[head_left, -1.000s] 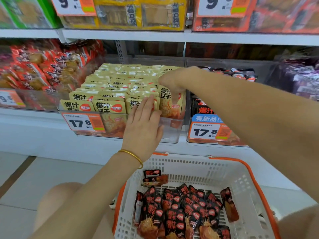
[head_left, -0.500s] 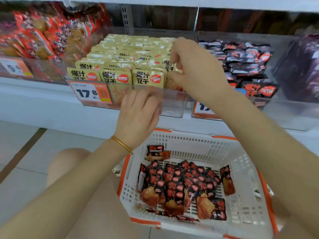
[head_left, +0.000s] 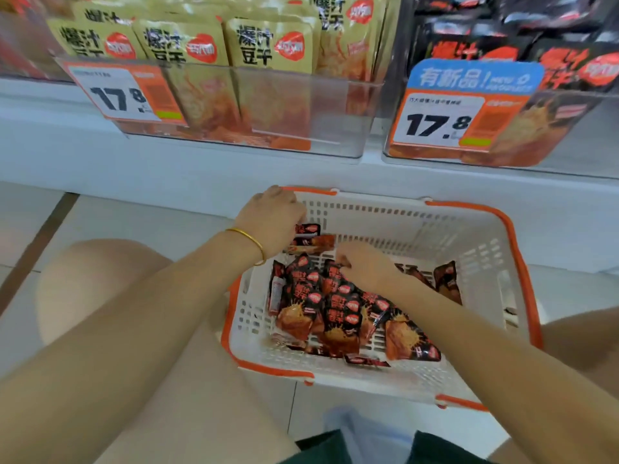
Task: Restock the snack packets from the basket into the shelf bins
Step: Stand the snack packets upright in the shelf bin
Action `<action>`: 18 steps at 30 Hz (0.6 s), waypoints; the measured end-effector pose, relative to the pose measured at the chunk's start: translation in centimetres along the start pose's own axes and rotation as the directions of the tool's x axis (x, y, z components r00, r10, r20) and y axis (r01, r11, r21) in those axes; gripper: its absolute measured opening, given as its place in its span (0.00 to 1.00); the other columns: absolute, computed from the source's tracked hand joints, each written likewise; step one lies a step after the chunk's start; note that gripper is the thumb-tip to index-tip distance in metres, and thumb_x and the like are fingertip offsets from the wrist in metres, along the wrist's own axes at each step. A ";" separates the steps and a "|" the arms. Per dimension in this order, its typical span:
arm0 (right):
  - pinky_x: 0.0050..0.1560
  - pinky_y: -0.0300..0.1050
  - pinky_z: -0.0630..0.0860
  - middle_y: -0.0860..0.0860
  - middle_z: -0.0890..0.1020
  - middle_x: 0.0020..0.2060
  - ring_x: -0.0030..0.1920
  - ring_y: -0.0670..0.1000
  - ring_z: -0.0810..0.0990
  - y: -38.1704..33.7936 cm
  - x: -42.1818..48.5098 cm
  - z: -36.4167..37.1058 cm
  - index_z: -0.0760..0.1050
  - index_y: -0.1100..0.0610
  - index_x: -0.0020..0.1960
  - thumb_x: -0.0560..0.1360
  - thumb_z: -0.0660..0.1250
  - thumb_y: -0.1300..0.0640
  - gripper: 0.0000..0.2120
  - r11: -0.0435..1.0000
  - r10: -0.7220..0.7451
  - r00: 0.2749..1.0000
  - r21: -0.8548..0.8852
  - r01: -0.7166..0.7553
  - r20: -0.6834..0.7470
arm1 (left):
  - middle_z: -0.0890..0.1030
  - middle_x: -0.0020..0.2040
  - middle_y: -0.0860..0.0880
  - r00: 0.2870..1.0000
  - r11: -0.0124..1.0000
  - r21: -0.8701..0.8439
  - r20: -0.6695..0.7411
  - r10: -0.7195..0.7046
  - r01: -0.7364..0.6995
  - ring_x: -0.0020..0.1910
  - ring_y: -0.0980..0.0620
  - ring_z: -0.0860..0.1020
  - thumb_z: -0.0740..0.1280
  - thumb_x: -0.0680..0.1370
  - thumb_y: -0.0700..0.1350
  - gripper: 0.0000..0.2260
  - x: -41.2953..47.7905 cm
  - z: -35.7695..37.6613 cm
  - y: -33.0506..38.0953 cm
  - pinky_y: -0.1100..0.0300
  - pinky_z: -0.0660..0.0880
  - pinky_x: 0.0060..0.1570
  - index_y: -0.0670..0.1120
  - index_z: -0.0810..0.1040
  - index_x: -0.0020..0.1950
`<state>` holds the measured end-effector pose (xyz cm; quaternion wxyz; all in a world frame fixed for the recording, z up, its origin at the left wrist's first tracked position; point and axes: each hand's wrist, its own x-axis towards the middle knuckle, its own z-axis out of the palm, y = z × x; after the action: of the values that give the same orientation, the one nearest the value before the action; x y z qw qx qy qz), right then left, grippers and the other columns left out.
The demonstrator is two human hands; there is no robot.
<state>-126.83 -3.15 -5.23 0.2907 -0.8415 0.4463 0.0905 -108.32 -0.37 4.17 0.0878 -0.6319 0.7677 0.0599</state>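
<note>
Nearest me, dark green shorts (head_left: 435,447) and a bare knee (head_left: 100,279) sit low in the view; both forearms reach forward from there into the white basket (head_left: 418,226) with its orange rim, which stands on the pale floor tiles (head_left: 150,226) just below the shelf (head_left: 167,162). The black snack packets (head_left: 335,316) lie heaped on the basket floor, mostly toward its left half. My view of the right hand (head_left: 365,266) is knuckles-up, fingers bent down onto the top of that heap and touching it; I cannot tell whether they have hold of a packet. The left hand (head_left: 271,219), gold bangle (head_left: 248,237) at the wrist, is at the basket's far left corner with fingers curled under and hidden, right beside a lone packet (head_left: 313,241); whether it grips anything I cannot tell. Beyond, a clear bin (head_left: 301,112) holds upright yellow packets (head_left: 268,45) behind a 17.8 price tag (head_left: 124,95); the neighbouring bin (head_left: 569,135) to the right holds black packets (head_left: 502,15).
</note>
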 end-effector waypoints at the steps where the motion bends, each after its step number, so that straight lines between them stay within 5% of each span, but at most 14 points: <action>1: 0.50 0.51 0.74 0.51 0.72 0.45 0.48 0.56 0.73 0.2 1.2 1.1 0.69 0.54 0.46 0.77 0.59 0.63 0.05 1.000 0.002 0.999 -0.017 -0.001 0.048 | 0.73 0.62 0.46 0.997 0.999 0.031 0.070 -0.026 0.024 0.64 0.44 0.66 0.57 0.79 0.38 0.15 0.3 0.1 -0.1 0.52 0.68 0.58 0.46 0.75 0.63; 4: 0.53 0.55 0.76 0.58 0.68 0.61 0.55 0.59 0.75 0.2 5.1 4.3 0.69 0.59 0.62 0.76 0.61 0.65 0.15 0.993 -0.004 0.982 -0.116 0.026 0.187 | 0.71 0.63 0.44 0.976 0.992 0.112 0.205 -0.072 0.050 0.66 0.42 0.64 0.57 0.79 0.36 0.17 1.1 0.4 -0.6 0.50 0.67 0.61 0.46 0.72 0.66; 7: 0.44 0.49 0.77 0.57 0.53 0.75 0.55 0.60 0.75 -1.1 8.2 6.1 0.62 0.57 0.72 0.75 0.61 0.67 0.26 0.980 -0.025 0.973 -0.185 0.068 0.227 | 0.71 0.64 0.43 0.952 0.984 0.167 0.287 -0.107 0.061 0.66 0.42 0.65 0.57 0.78 0.36 0.18 1.8 0.1 -1.2 0.49 0.67 0.61 0.46 0.70 0.68; 10: 0.40 0.47 0.73 0.56 0.45 0.77 0.61 0.62 0.71 -2.3 11.0 7.2 0.57 0.52 0.76 0.75 0.59 0.69 0.32 0.968 -0.032 0.975 -0.234 0.085 0.220 | 0.70 0.65 0.43 0.920 0.984 0.161 0.369 -0.130 0.075 0.67 0.43 0.64 0.57 0.78 0.36 0.18 2.5 -0.3 -1.5 0.49 0.67 0.62 0.45 0.69 0.68; 18: 0.38 0.47 0.73 0.58 0.48 0.76 0.50 0.59 0.78 -1.5 13.8 9.6 0.55 0.60 0.75 0.75 0.59 0.67 0.30 0.939 -0.082 0.948 -0.295 0.177 0.309 | 0.71 0.61 0.42 0.875 0.990 0.114 0.466 -0.131 0.087 0.63 0.42 0.66 0.56 0.79 0.37 0.12 2.7 -0.7 -2.1 0.52 0.67 0.54 0.42 0.71 0.61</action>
<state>-116.50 -6.60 -18.12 0.2189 -0.8826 0.3209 0.2649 -106.81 -3.52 4.37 0.3033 -0.6360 0.6883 0.1726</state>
